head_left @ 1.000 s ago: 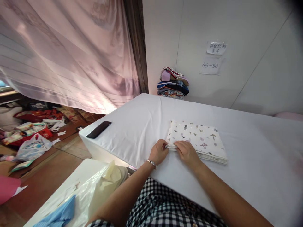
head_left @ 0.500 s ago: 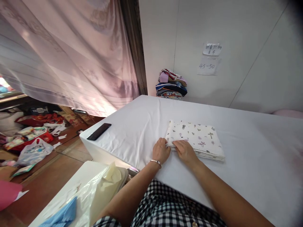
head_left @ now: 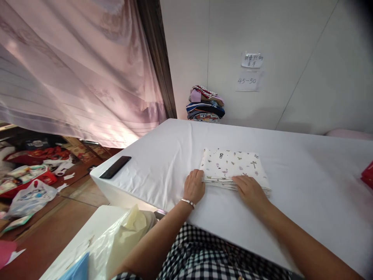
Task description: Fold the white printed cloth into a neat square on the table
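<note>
A folded white cloth [head_left: 230, 163] printed with small plants and animals lies flat, its layered long edge toward me. At its near left corner, my left hand [head_left: 194, 187], with a bracelet at the wrist, has its fingers closed on the edge; the thumb is partly hidden. My right hand [head_left: 252, 194] rests at the middle of the near edge, fingers stretched out over the top layer. Beneath the folded cloth is a table with a white cover [head_left: 163, 155].
A black phone [head_left: 115, 167] lies near the table's left edge. Behind the table stands a stack of folded fabrics [head_left: 205, 105] against the wall. A lower white surface at front left holds clear plastic [head_left: 116, 233] and blue cloth [head_left: 76, 268]. A pink curtain [head_left: 87, 70] hangs left.
My right hand has slid right along the near edge, away from the left hand. My left hand stays at the corner. The view has shifted slightly right.
</note>
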